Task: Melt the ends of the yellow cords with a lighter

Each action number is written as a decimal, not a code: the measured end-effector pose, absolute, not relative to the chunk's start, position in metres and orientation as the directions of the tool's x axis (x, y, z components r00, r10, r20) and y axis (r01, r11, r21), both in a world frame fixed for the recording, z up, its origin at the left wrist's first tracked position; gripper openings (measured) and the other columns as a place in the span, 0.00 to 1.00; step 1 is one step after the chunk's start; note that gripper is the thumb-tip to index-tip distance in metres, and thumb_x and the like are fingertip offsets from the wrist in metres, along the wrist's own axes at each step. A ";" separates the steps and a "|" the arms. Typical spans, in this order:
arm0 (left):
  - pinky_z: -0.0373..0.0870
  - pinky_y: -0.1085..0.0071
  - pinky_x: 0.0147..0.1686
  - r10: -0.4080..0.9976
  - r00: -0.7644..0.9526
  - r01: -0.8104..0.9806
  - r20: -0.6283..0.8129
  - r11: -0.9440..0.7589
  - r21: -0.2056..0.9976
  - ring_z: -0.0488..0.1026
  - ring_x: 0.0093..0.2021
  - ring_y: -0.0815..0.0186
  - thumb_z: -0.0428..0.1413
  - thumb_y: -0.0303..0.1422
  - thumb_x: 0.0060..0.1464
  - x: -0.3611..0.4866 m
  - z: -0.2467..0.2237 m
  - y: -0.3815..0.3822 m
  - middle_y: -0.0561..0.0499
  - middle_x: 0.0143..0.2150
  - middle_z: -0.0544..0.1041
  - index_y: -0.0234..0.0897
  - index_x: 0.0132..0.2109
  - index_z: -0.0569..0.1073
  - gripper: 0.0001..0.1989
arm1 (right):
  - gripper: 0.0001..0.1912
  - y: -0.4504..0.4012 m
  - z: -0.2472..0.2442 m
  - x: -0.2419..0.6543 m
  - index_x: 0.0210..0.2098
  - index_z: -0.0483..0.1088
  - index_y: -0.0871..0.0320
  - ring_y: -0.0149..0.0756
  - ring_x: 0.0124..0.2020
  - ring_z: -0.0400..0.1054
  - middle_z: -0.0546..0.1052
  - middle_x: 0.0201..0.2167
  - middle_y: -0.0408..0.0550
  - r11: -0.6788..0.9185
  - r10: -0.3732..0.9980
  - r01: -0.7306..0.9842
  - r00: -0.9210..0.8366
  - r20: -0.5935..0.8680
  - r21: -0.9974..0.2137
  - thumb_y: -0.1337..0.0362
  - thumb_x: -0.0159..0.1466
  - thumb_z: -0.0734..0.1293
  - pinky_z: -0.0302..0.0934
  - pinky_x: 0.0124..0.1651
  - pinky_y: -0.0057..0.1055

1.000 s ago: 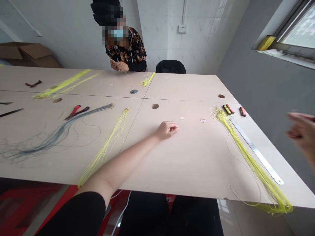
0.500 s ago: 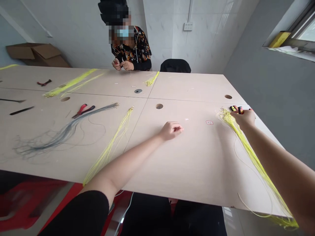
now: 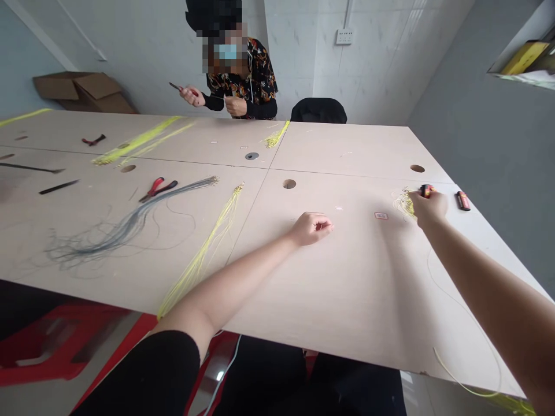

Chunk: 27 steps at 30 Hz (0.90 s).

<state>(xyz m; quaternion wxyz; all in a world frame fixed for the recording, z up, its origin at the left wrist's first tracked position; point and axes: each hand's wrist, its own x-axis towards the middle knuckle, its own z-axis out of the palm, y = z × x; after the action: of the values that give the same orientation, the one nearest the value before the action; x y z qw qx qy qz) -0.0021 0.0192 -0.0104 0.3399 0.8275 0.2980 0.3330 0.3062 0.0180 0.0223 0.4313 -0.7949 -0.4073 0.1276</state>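
Left hand (image 3: 310, 229): curled, contents unclear. Right hand (image 3: 430, 207), apart from it: closed on dark cylinder (image 3: 427, 190). Step, apparently: pick-up; lifting calls for clearing yellow strands (image 3: 408, 205).

The place appeared to be a small workshop. A long joined table (image 3: 329, 289) carried bundles of yellow strands (image 3: 139, 139) and grey strands (image 3: 119, 231), with red-handled pliers (image 3: 154, 188) beside the grey ones. At the far side, a co-worker (image 3: 262, 72) held a tool (image 3: 174, 86). A cardboard box (image 3: 102, 88) stood behind, near the tiled wall (image 3: 381, 69).
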 end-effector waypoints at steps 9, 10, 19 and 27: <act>0.59 0.73 0.26 0.737 0.576 0.255 0.353 -0.573 0.779 0.60 0.23 0.73 0.52 0.36 0.52 -0.002 -0.010 0.017 0.54 0.23 0.69 0.35 0.24 0.70 0.12 | 0.13 0.027 0.011 0.177 0.35 0.69 0.57 0.23 0.16 0.42 0.49 0.15 0.33 0.015 0.969 -0.094 0.247 -0.008 -0.995 0.60 0.51 0.68 0.44 0.18 0.25; 0.59 0.73 0.26 0.733 0.578 0.251 0.358 -0.578 0.776 0.60 0.23 0.73 0.52 0.36 0.52 -0.002 -0.010 0.017 0.54 0.23 0.69 0.35 0.24 0.70 0.12 | 0.13 0.028 0.006 0.171 0.35 0.69 0.57 0.22 0.16 0.42 0.49 0.15 0.33 0.044 0.975 -0.126 0.224 0.015 -0.991 0.61 0.50 0.69 0.43 0.18 0.25; 0.60 0.74 0.26 0.792 0.531 0.254 0.301 -0.488 0.835 0.62 0.24 0.73 0.53 0.38 0.52 0.000 -0.008 0.016 0.53 0.23 0.69 0.34 0.25 0.70 0.13 | 0.10 0.030 -0.012 0.173 0.26 0.69 0.58 0.22 0.15 0.43 0.52 0.13 0.34 0.048 0.995 -0.161 0.098 0.032 -0.986 0.59 0.48 0.71 0.39 0.20 0.26; 0.68 0.71 0.33 0.995 0.060 0.431 0.078 -0.096 0.897 0.71 0.32 0.68 0.53 0.33 0.51 -0.032 0.000 0.066 0.48 0.37 0.76 0.38 0.38 0.67 0.07 | 0.16 0.035 -0.018 0.174 0.24 0.66 0.58 0.22 0.16 0.46 0.55 0.14 0.34 0.052 0.994 -0.104 0.100 0.042 -0.993 0.54 0.48 0.73 0.44 0.21 0.26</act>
<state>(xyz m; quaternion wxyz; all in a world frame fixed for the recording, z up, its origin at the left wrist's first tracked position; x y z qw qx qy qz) -0.0320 0.0662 0.0004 0.3639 0.6307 0.5653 0.3877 0.1743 0.0351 -0.0182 0.5614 -0.4848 -0.4592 0.4888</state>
